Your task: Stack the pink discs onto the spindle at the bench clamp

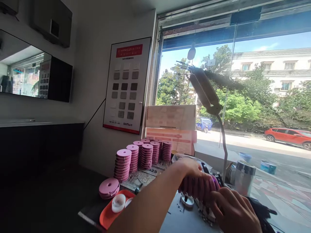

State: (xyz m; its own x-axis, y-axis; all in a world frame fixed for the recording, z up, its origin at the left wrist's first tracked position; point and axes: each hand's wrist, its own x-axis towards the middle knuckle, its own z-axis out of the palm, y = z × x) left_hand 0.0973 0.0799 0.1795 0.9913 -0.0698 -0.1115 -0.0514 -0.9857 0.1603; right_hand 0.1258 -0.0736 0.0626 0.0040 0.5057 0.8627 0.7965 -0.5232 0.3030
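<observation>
A row of pink spools, lying on its side, is between my hands above the work surface. My left hand reaches across to its far side, with the fingers curled over its top. At the near right end my right hand has its fingers bent and pressed against the spools. A dark object with a small violet glow shows just behind the spools; its kind is hidden by the hands. Below the row sits a small white round dish, with tiny dark bits scattered around it.
Several upright stacks of pink spools stand at the back left. A short pink stack and an orange tray with white cups are nearer. A lamp leans overhead; a metal-lidded jar is at right, by the window.
</observation>
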